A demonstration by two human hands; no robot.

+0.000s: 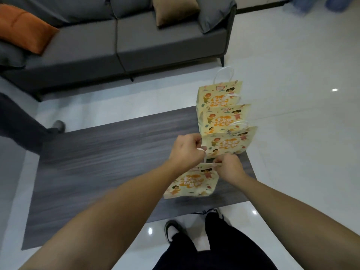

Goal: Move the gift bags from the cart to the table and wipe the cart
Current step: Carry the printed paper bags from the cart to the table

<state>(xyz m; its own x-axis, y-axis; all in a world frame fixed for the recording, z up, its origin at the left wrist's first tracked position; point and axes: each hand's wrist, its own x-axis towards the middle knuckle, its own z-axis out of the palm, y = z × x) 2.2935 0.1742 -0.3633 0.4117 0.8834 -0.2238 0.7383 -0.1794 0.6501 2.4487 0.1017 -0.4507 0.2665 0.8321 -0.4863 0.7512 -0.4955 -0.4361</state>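
Paper gift bag (handles pinched).

Four gift bags — four cushions — two hands.

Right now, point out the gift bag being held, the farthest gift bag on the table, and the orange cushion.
held gift bag (191, 182): head view, printed front.
farthest gift bag (218, 94): head view, front panel.
orange cushion (24, 29): head view, top face.

Subject: person, viewed from head height. Both forearms bare, no sleeves visible, no watch or jewellery seen. Left hand and right hand ungloved. Black trousers. Dark shoes with light soles and laces.
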